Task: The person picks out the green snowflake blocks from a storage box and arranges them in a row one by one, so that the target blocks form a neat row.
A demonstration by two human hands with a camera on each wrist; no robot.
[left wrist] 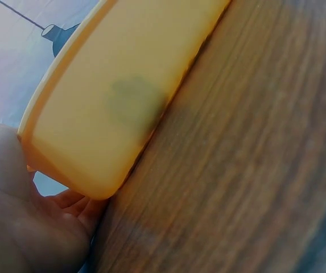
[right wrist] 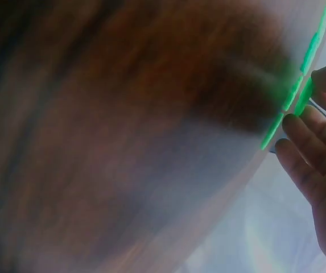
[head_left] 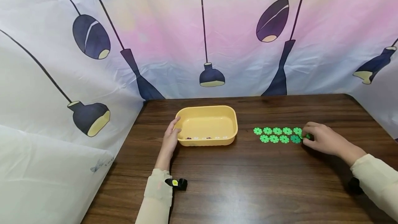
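A yellow plastic basin (head_left: 205,142) stands left of the table's middle. My left hand (head_left: 170,137) holds its left end, with the thumb at the rim; in the left wrist view the fingers curl behind the basin's end wall (left wrist: 66,165). At the right, my right hand (head_left: 324,139) pinches a green notched disc (right wrist: 304,96) between thumb and fingers, just above the table. Beside it lie two rows of flat notched discs, mostly bright green (head_left: 277,131), with a darker teal disc (head_left: 295,139) in the near row. The hand partly hides the rows' right end.
The dark wood table (head_left: 224,182) carries everything. Small purple and white marks (head_left: 208,138) show low inside the basin. A cloth with printed lamps (head_left: 212,75) hangs behind the far edge and along the left side. Each wrist wears a black camera (head_left: 179,184).
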